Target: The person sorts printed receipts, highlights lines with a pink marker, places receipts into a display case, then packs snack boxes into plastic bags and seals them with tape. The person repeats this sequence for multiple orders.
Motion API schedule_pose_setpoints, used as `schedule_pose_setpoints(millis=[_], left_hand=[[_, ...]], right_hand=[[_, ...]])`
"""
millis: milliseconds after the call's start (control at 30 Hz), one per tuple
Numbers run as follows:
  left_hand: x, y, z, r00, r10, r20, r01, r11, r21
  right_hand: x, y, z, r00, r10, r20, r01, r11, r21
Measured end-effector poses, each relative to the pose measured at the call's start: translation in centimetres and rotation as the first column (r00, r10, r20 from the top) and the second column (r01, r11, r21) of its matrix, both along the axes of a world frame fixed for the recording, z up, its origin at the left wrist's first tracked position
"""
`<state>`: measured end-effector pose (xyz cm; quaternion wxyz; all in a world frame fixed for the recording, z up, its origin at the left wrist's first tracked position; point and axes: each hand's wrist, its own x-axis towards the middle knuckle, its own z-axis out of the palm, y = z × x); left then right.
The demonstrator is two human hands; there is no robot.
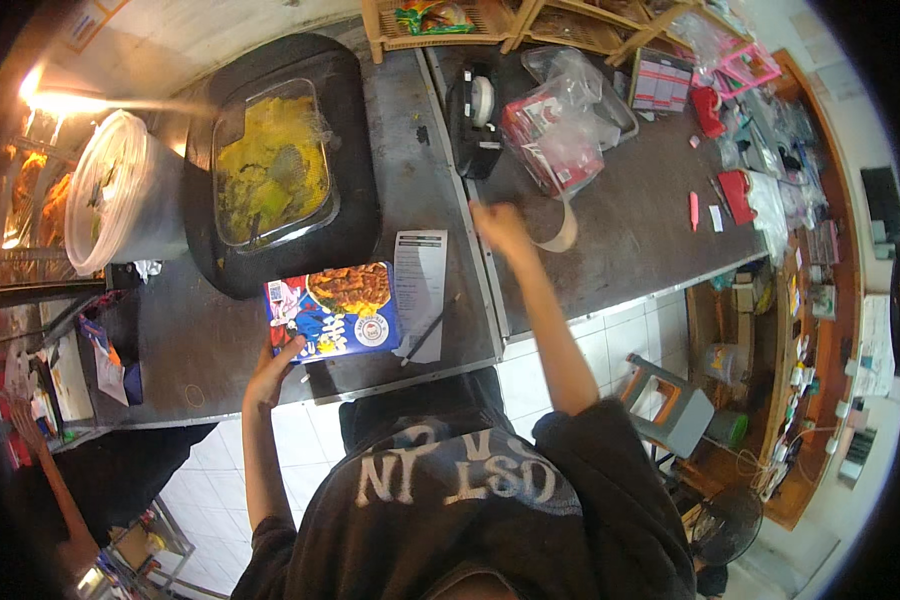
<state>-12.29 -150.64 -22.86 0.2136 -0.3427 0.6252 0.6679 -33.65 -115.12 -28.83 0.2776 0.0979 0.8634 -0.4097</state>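
My left hand (pixel 274 367) grips the lower left edge of a blue printed food box (pixel 345 311), which has a picture of a dish on its face. Out over the seam between two dark tabletops is my right hand (pixel 499 229), its fingers curled; whether it holds something small I cannot tell. A pale curved strip (pixel 559 232) lies just right of it. Under and beside the box's right end is a printed paper slip (pixel 424 285), with a dark pen (pixel 422 337) across it. Above the box, a tray of yellow food (pixel 274 169) rests within a large black rounded container.
A black tape dispenser (pixel 480 120) stands beside a plastic bag of red cartons (pixel 555 142). At left are a large clear tub (pixel 109 195) and a bright lamp. Wooden racks line the back. Another person's arm (pixel 52 465) reaches in at far left.
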Motion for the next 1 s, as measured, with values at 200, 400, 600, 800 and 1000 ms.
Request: schedule_pose_setpoints(millis=[200, 400, 600, 800, 1000], left_hand=[[-1.1, 0.5, 0.2, 1.000, -0.002, -0.027, 0.001, 1.000, -0.012], [-0.3, 1.8, -0.4, 0.997, 0.020, -0.072, -0.023, 0.998, -0.051], [0.3, 3.3, 1.4, 0.995, 0.038, -0.095, -0.048, 0.992, -0.113], [1.3, 4.8, 3.1, 0.989, 0.091, -0.117, -0.106, 0.985, -0.136], [2.1, 8.0, 6.4, 0.949, 0.233, -0.212, -0.245, 0.969, -0.034]], right_hand=[[6.0, -5.4, -3.7, 0.882, 0.035, -0.471, -0.119, 0.982, -0.149], [3.9, -4.1, 7.1, 0.616, -0.528, -0.585, 0.083, 0.782, -0.618], [5.1, 7.1, 10.9, 0.349, -0.671, -0.654, 0.371, 0.740, -0.561], [6.8, 14.6, 5.5, 0.457, -0.244, -0.856, 0.355, 0.932, -0.076], [9.2, 8.9, 5.8, 0.742, 0.042, -0.670, 0.157, 0.960, 0.234]])
